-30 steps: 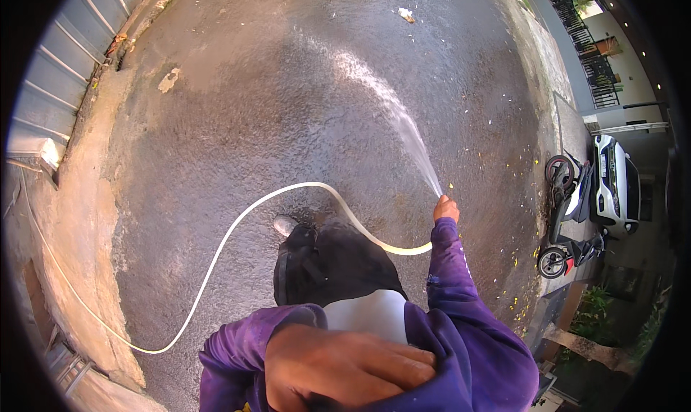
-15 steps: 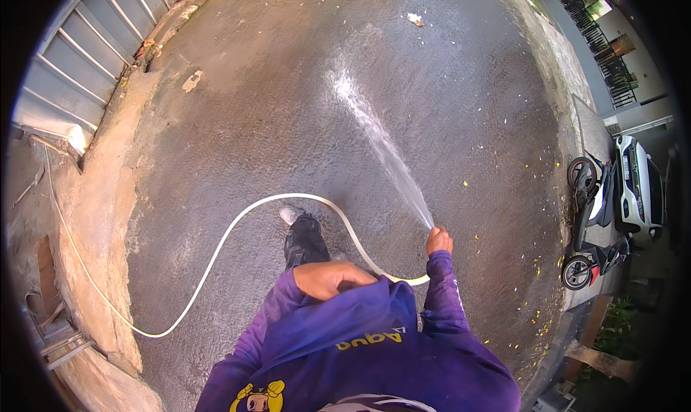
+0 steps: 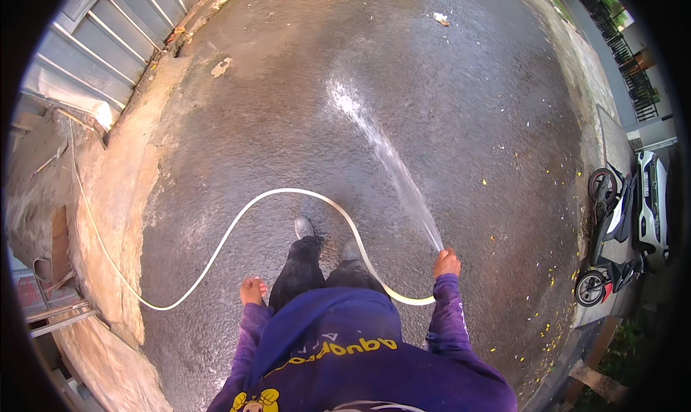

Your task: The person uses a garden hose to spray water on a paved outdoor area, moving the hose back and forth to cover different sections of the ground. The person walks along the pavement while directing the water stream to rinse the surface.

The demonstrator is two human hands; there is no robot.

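Note:
My right hand (image 3: 447,264) is wrapped round the end of a pale hose (image 3: 351,228), out in front on the right. From it a white water jet (image 3: 389,156) shoots forward and left, splashing on the wet pavement (image 3: 245,146). The hose passes under my right forearm, bends in front of my feet and runs off to the left edge. My left hand (image 3: 253,290) hangs beside my left thigh, its fingers loosely curled with nothing visible in them. My purple shirt (image 3: 338,326) hangs over my dark trousers (image 3: 299,264).
A grey metal gate (image 3: 108,34) and a rough concrete kerb (image 3: 122,218) border the left side. Planks (image 3: 61,315) lie beyond the kerb. On the right stand a motorcycle (image 3: 608,232) and a white car (image 3: 651,203). Small litter (image 3: 440,18) lies far ahead; yellow leaves dot the right side.
My left hand has let go of the shirt's hem and dropped to the left; the shirt hangs down. My right hand keeps spraying. My feet have shifted.

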